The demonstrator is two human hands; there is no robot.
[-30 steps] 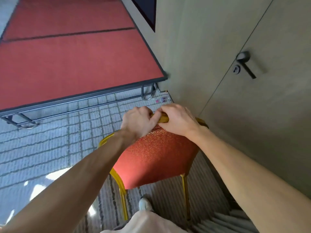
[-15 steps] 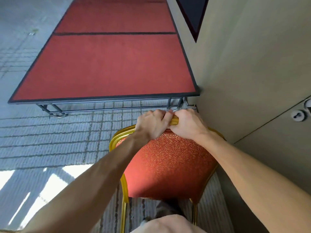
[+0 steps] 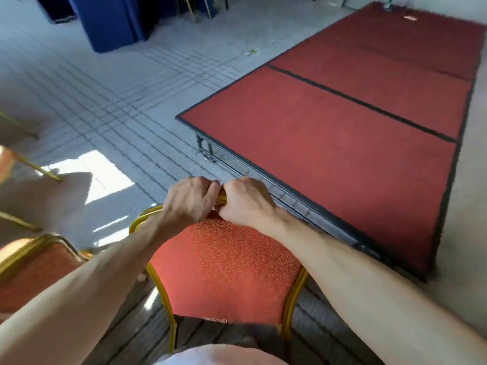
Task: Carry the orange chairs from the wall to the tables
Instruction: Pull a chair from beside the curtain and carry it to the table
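Left hand [image 3: 191, 200] and right hand [image 3: 245, 201] side by side, fingers curled gripping chair [image 3: 224, 270] top rail, red stage [image 3: 342, 143] just beyond, blue-draped table [image 3: 118, 19] far off

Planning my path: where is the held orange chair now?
Head view, low centre: the orange chair, held at its top rail by the left hand and right hand, with the red platform to its right.

Legible text: none.
Floor slip [image 3: 250, 52]: upper centre of frame, on grey carpet [image 3: 131, 101]; yellow-green and white, print too small to read.
Platform patch [image 3: 410, 18]: upper right of frame, on red platform [image 3: 329, 133]; pale strip, blurred, unreadable.
Orange chair [image 3: 229, 262]: lower centre; upholstery with swirl pattern only.
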